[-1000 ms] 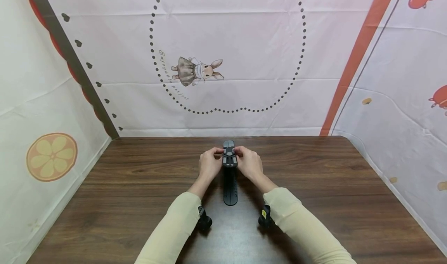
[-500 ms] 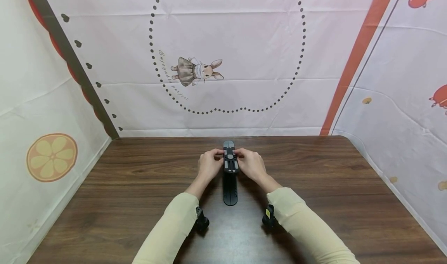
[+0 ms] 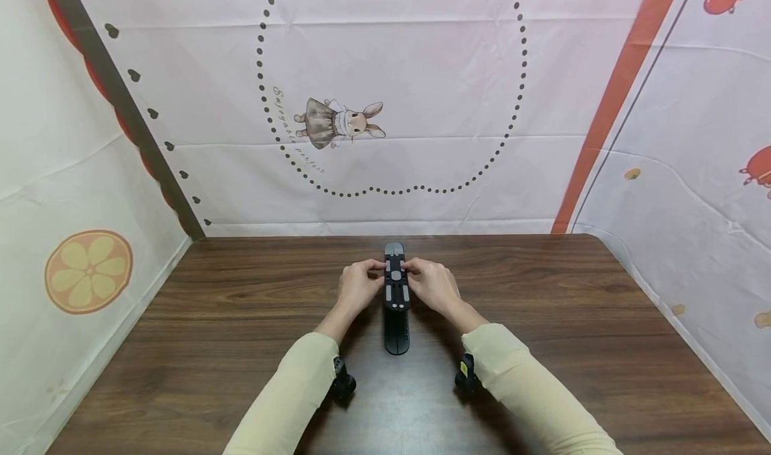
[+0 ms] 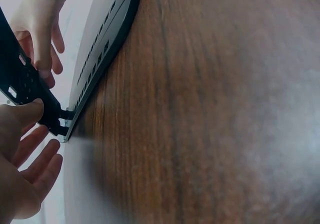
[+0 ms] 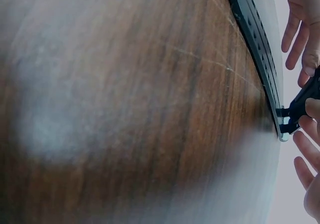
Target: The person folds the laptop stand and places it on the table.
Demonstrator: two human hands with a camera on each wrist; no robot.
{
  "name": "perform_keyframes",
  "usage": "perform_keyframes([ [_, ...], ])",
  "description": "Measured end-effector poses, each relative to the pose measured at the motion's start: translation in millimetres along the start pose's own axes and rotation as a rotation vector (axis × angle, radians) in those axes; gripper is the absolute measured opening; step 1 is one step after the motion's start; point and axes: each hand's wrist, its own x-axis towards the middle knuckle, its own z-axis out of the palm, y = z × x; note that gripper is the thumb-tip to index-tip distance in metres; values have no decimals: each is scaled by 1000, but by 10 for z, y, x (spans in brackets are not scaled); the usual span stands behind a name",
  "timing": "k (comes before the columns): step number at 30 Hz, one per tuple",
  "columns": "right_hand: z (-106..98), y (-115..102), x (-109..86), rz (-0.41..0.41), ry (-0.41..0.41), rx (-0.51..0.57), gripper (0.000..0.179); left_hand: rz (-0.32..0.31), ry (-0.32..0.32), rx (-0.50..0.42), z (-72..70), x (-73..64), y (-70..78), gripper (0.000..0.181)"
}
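Observation:
A black folding stand (image 3: pixel 397 338) lies lengthwise on the table, its slotted base flat on the wood. Its upper arm (image 3: pixel 396 296), dotted with grey pads, tilts up over the base. The hinge (image 4: pixel 64 121) joining the two parts shows at the base's far end in the left wrist view. On the left edge of the arm, my left hand (image 3: pixel 355 286) pinches with thumb and finger. My right hand (image 3: pixel 435 285) pinches the opposite edge at about the same height. In the wrist views, the other fingers are spread beside the arm.
The brown wooden table (image 3: pixel 241 321) stretches around the stand. A printed white cloth (image 3: pixel 446 94) hangs behind it and along both sides. Small black wrist cameras (image 3: pixel 344 383) hang inside the forearms, above the tabletop.
The upper arm has swung down toward the near end of the base, covering more of it. Both hands keep hold of its edges and have shifted slightly nearer.

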Motion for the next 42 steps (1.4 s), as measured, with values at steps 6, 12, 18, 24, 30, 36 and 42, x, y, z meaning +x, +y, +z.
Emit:
perform_keyframes([
  [6,3,19,-19,-12,-16,2,20,-4,-30,0,13,-8,-4,22],
  [12,12,20,-27,-7,-31,-1,19,-11,-44,18,19,-16,-12,23],
  [18,21,37,-41,-29,-34,-28,20,-28,-66,44,18,-27,-15,25],
  [24,22,37,-56,-51,-38,-60,20,-28,-70,52,23,-22,-16,26],
  [30,13,37,-62,-62,-63,-82,22,-8,-70,86,25,-28,-14,25],
  [36,8,41,-69,-73,-79,-79,22,-1,-87,104,19,-33,-17,25],
  [42,6,41,-69,-70,-102,-90,22,-18,-121,120,6,-39,-17,26],
])
